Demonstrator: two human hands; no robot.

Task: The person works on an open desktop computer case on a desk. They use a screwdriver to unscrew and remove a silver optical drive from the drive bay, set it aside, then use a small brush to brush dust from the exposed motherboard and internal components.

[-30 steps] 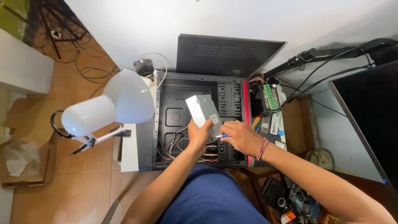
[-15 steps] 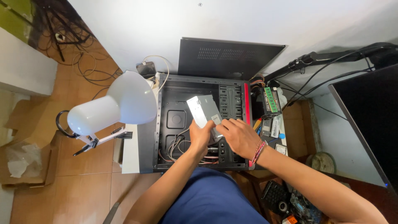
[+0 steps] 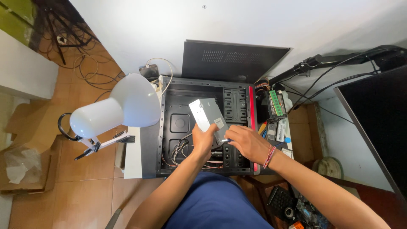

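Observation:
An open black computer case point(image 3: 169, 140) with a red front edge lies flat in front of me. My left hand point(image 3: 202, 142) grips a grey metal drive box point(image 3: 206, 113) by its near end and holds it tilted above the case. My right hand point(image 3: 247, 143) is closed around a small blue-handled tool point(image 3: 225, 140), its tip pointing at the drive's near right side. Loose coloured wires point(image 3: 180, 151) lie inside the case below my left hand.
A white desk lamp point(image 3: 114, 108) stands left of the case. The black side panel point(image 3: 231, 61) leans on the wall behind. Memory sticks and small parts point(image 3: 277, 112) lie to the right, a dark monitor point(image 3: 377, 123) beyond. Cardboard point(image 3: 25, 161) and cables lie on the tiled floor.
Both hands and the drive stay close together over the case; the drive has shifted only slightly. The view has moved a little.

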